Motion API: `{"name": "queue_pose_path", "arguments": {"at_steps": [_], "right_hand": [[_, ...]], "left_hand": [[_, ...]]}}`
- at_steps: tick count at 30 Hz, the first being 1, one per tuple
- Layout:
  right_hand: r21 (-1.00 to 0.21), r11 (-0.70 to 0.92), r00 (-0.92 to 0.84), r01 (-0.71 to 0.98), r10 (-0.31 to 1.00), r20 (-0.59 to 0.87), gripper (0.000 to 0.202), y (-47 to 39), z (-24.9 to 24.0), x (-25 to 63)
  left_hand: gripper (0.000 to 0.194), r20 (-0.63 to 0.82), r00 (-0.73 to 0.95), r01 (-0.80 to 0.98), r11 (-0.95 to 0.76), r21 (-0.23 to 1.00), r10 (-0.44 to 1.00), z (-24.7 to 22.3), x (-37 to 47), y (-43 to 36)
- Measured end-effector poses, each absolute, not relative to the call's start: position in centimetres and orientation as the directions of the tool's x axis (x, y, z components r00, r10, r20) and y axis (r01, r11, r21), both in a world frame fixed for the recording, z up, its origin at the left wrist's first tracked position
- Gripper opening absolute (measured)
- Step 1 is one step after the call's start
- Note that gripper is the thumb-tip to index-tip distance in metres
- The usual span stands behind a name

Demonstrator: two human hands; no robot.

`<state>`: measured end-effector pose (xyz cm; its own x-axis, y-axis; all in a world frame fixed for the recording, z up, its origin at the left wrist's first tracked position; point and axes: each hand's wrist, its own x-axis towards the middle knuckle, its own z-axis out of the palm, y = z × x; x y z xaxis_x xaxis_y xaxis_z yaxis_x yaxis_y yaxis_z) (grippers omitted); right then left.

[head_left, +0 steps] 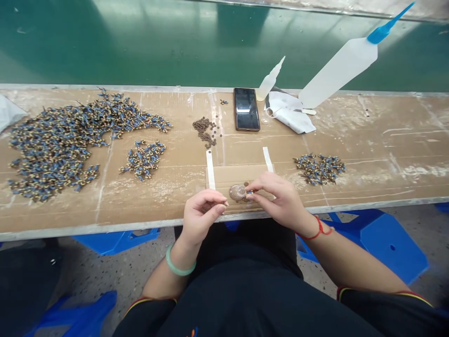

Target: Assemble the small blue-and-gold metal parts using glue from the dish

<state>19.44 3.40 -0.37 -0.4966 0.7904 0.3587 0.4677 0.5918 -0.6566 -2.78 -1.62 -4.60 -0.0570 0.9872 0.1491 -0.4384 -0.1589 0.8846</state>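
Observation:
My right hand [280,199] pinches a small blue figure piece [249,192] at the right rim of a small clear round dish [237,192]. Left of the dish, my left hand [203,213] is closed, thumb and forefinger together; a tiny thing shows at the fingertips, too small to name. A few brown discs [246,184] lie beside the dish on a cardboard piece [228,175]. More brown discs [203,125] form a loose pile farther back. Small blue and tan figure pieces lie in a large heap [59,145], a smaller heap [143,159] and a right-hand heap [319,168].
A phone [246,109], a small squeeze bottle [270,80], a large white bottle with a blue nozzle [338,70] and a crumpled white cloth [289,111] stand or lie at the back. Two white strips [210,169] mark the cardboard. Blue stools [393,243] are below the table edge.

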Motion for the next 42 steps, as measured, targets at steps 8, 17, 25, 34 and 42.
{"name": "queue_pose_path", "arguments": {"at_steps": [8, 17, 25, 34, 42], "right_hand": [[-0.628, 0.630, -0.510, 0.457, 0.764, 0.395, 0.006, 3.6, -0.3, 19.6], [-0.654, 0.607, -0.479, 0.452, 0.784, 0.396, 0.007, 3.7, -0.6, 19.4], [-0.876, 0.405, -0.188, 0.262, 0.912, 0.365, 0.014, 2.2, 0.6, 18.2], [-0.946, -0.083, -0.132, -0.313, 0.990, -0.043, 0.043, -0.6, 1.9, 15.6], [-0.904, -0.090, -0.175, -0.417, 0.984, -0.018, 0.039, -1.9, 2.4, 15.1]], "left_hand": [[0.015, 0.163, -0.069, -0.425, -0.177, 0.888, 0.984, -4.3, -2.6, -1.5], [0.020, 0.141, -0.125, -0.377, -0.179, 0.909, 0.982, -4.8, -2.5, -1.6], [0.010, 0.317, -0.188, -0.195, -0.351, 0.916, 0.930, -2.7, -0.9, -1.7], [0.007, 0.463, -0.205, -0.034, -0.479, 0.877, 0.862, -0.4, 2.1, -2.0], [0.011, 0.562, -0.262, 0.065, -0.567, 0.821, 0.785, -1.8, 2.4, -2.9]]}}
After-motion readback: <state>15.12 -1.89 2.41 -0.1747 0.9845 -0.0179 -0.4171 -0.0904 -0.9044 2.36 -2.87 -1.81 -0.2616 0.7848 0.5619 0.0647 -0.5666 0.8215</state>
